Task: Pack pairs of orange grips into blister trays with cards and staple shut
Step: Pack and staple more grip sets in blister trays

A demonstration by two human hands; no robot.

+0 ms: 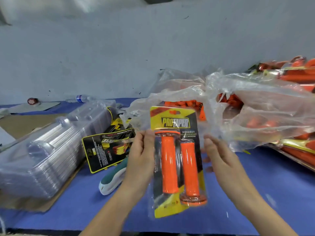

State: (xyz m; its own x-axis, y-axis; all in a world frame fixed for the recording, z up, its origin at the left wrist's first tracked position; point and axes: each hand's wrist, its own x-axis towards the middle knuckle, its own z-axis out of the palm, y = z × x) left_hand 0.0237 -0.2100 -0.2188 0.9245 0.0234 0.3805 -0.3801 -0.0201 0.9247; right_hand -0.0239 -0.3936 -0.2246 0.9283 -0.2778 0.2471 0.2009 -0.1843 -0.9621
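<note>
A filled blister pack (177, 160) is held upright above the blue table, with two orange grips side by side in front of a yellow and black card. My left hand (141, 157) grips its left edge, thumb on the front. My right hand (219, 155) holds the right edge with fingers behind the pack. Loose orange grips (184, 104) lie in a clear plastic bag behind it. A pile of printed cards (105, 147) lies to the left, beside a tall stack of empty clear blister trays (51, 150). A teal and white stapler (114, 178) lies under my left wrist.
Finished packs (296, 149) are heaped at the right, partly under crumpled clear plastic (262, 106). A water bottle (78, 98) and a small red object (32, 101) lie by the grey wall at the back left. Brown cardboard (22, 123) sits under the trays.
</note>
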